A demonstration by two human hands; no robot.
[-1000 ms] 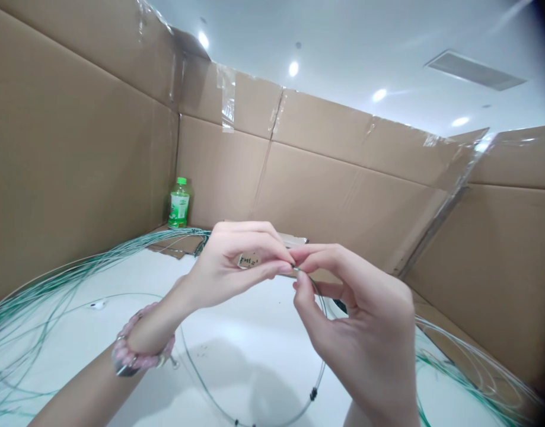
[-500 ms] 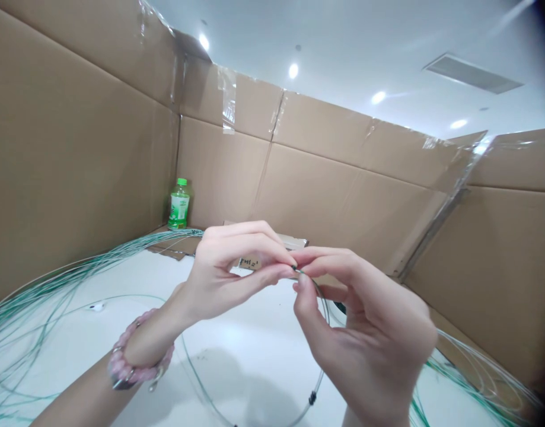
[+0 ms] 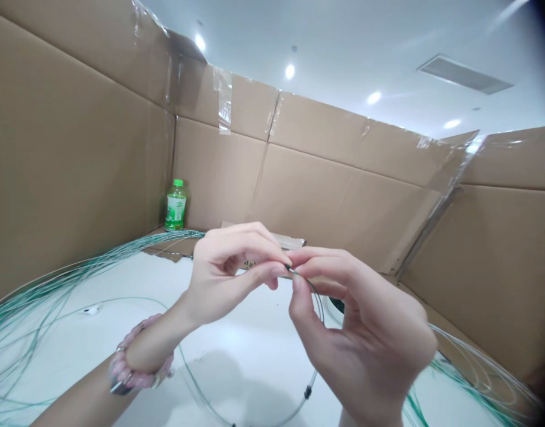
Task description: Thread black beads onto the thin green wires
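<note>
Left hand: my left hand (image 3: 232,279) is pinched together at the thumb and forefinger, grasping the thin wire just where a small dark bit (image 3: 288,267) sits at the fingertips.
Right hand: my right hand (image 3: 365,332) grasps the same wire (image 3: 196,385) between thumb and fingers, its tips just beside those of the left; the other fingers are curled.
Wire: it is up between my two hands, over the table (image 3: 249,332), and hangs from the right fingertips in a wide loop that curves down toward me and back up to the left, passing behind my left wrist.
Black beads: a small cluster of black beads (image 3: 308,392) is on the loop, below my right hand.
Bracelet: a pink beaded bracelet (image 3: 141,379) circles my left wrist.
Left side: a loose bundle of green and white strands (image 3: 89,267), with a white earbud (image 3: 92,310) near it on the table.
Right side: more strands (image 3: 472,391) lie beyond my right hand.
Back corner: a green bottle (image 3: 175,207) stands upright by the cardboard walls (image 3: 343,196).
</note>
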